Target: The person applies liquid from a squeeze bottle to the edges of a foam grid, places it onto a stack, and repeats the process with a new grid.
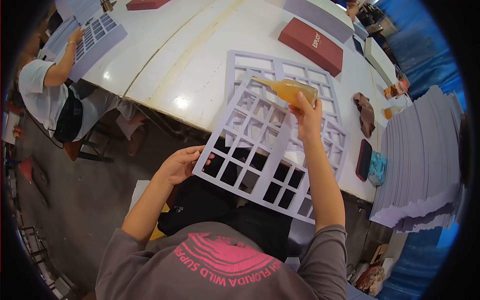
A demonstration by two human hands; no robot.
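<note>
At the centre of the frame the left hand pinches the edge of a pale lilac cardboard grid panel with square cut-outs, tilted over the white table. The right hand wraps its fingers around a soft plastic bottle of amber glue, nozzle pointing left. At upper right, a dark red box reads "EVOLCT".

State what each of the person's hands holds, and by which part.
Left hand grips the lavender grid-cut card at its near-left corner; right hand holds the amber glue bottle by its base end.
</note>
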